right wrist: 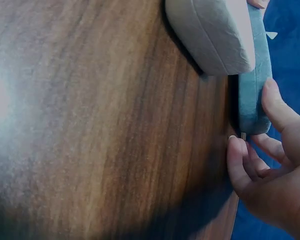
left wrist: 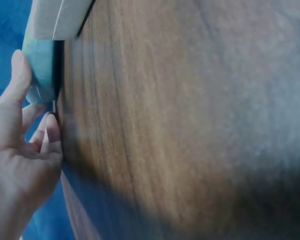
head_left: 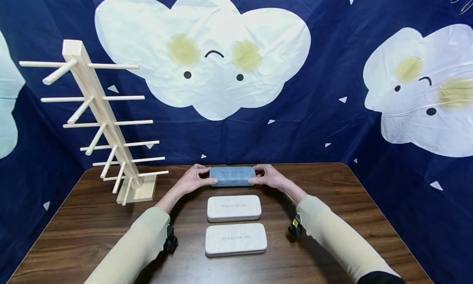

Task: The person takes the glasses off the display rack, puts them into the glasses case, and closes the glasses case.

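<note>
At the back edge of the table lies a blue glasses case, its long side running left to right. My left hand holds its left end, thumb on the near side and fingers around the end. At the other end my right hand grips it the same way. In the left wrist view the left thumb lies against the blue case; the right wrist view shows the right thumb likewise. Nearer to me are two white glasses cases, one behind the other, both lettered on top.
On the left stands a wooden peg rack with several dowels sticking out, its base on the table. A dark blue cloth with white clouds hangs right behind the brown wooden table and along its sides.
</note>
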`<state>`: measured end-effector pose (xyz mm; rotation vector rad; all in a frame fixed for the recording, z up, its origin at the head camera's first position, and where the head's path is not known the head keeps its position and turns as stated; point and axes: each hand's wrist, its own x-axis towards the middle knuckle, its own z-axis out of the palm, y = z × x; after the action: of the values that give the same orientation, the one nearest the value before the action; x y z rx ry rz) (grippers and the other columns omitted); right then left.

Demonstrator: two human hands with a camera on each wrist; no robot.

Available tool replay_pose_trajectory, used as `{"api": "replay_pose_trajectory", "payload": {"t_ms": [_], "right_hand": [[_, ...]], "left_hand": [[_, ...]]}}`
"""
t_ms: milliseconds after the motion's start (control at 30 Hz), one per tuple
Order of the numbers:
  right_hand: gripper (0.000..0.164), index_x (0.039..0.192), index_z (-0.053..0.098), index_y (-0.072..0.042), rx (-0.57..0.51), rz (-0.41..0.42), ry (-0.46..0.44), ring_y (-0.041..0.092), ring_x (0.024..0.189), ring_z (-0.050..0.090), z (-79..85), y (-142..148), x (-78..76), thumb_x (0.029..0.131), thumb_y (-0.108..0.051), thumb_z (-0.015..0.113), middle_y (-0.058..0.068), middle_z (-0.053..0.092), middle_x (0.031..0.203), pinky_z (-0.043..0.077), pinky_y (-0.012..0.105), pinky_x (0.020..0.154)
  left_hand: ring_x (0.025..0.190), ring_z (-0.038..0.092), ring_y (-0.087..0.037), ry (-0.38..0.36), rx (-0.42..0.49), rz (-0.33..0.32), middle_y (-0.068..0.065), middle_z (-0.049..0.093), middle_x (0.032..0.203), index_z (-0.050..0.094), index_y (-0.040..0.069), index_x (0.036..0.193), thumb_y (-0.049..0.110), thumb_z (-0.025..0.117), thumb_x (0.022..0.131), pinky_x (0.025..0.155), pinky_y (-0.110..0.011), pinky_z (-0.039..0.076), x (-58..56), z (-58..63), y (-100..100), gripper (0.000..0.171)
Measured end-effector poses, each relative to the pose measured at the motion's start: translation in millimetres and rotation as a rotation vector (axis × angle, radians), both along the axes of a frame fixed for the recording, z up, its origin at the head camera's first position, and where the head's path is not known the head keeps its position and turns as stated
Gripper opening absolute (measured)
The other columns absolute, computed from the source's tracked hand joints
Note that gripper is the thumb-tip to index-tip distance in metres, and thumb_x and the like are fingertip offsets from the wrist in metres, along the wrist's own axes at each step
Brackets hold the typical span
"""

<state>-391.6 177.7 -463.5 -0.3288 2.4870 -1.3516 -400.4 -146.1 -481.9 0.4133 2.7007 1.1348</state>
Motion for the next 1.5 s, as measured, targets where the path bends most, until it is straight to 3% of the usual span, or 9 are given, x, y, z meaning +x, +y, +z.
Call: {"api": "replay_pose_trajectory", "payload": {"t_ms": [133,267,433,633,800,1033,1200,1500], "right_hand": [[0.057,0.133,0.06,0.009,0.063,-0.007,0.082,0.023,0.098,0.065,-1.9,-2.1,1.0,0.086,-0.012,0.084,0.023,0.068,0.119,0.052,0.026,0.087],[0.061,0.134,0.059,0.009,0.103,-0.031,0.11,0.028,0.102,0.067,-3.7,-2.8,-0.1,0.083,-0.012,0.087,0.024,0.068,0.121,0.055,0.034,0.091],[0.059,0.132,0.062,0.007,0.13,-0.045,0.143,0.028,0.1,0.068,-8.8,-2.1,-2.5,0.082,-0.014,0.087,0.022,0.07,0.118,0.056,0.035,0.09],[0.051,0.129,0.067,-0.002,0.159,-0.035,0.178,0.022,0.094,0.067,-12.9,-4.1,-7.6,0.085,-0.02,0.086,0.017,0.072,0.116,0.054,0.029,0.082],[0.055,0.135,0.062,0.002,0.132,-0.011,0.207,0.028,0.095,0.068,-8.0,-5.9,-10.7,0.089,-0.02,0.081,0.022,0.07,0.124,0.055,0.03,0.078],[0.065,0.148,0.049,0.005,0.129,-0.038,0.176,0.04,0.124,0.064,-2.5,-1.6,-14.4,0.096,-0.025,0.073,0.028,0.06,0.142,0.055,0.046,0.101],[0.069,0.151,0.047,0.002,0.158,-0.031,0.203,0.041,0.129,0.061,0.7,1.3,-15.0,0.096,-0.032,0.072,0.026,0.057,0.147,0.048,0.052,0.11],[0.069,0.151,0.05,-0.009,0.311,-0.048,0.321,0.037,0.136,0.054,13.4,1.5,-6.9,0.095,-0.043,0.072,0.019,0.053,0.149,0.045,0.053,0.113]], "left_hand": [[0.137,0.049,-0.041,0.022,0.003,-0.004,-0.023,0.05,0.148,0.056,0.003,0.146,0.046,0.084,0.083,0.116,-0.054,0.04,-1.7,-2.8,1.6,0.081],[0.137,0.049,-0.042,0.016,0.019,0.013,-0.023,0.049,0.148,0.055,0.002,0.146,0.043,0.086,0.082,0.115,-0.053,0.04,-2.3,-4.1,5.5,0.082],[0.14,0.045,-0.043,0.016,0.012,0.015,-0.025,0.048,0.15,0.053,-0.002,0.146,0.042,0.085,0.084,0.117,-0.054,0.039,-2.9,-6.0,11.1,0.082],[0.147,0.037,-0.047,0.045,-0.067,-0.01,-0.025,0.044,0.156,0.049,-0.003,0.149,0.044,0.077,0.091,0.12,-0.058,0.035,-5.4,-7.3,11.0,0.08],[0.15,0.033,-0.046,0.026,-0.072,-0.018,-0.026,0.039,0.16,0.044,-0.002,0.153,0.047,0.071,0.095,0.122,-0.058,0.033,-7.7,-4.1,7.0,0.081],[0.15,0.036,-0.045,0.01,-0.046,-0.011,-0.026,0.036,0.162,0.042,-0.001,0.154,0.05,0.065,0.098,0.121,-0.059,0.034,-7.8,7.0,-1.5,0.079],[0.149,0.037,-0.044,0.054,-0.061,-0.039,-0.025,0.038,0.161,0.042,0.001,0.155,0.048,0.065,0.098,0.122,-0.059,0.033,-5.1,14.3,-8.1,0.077],[0.145,0.045,-0.041,0.252,-0.148,-0.136,-0.019,0.045,0.157,0.046,0.007,0.154,0.055,0.066,0.095,0.117,-0.059,0.038,10.6,34.3,-8.6,0.079]]}}
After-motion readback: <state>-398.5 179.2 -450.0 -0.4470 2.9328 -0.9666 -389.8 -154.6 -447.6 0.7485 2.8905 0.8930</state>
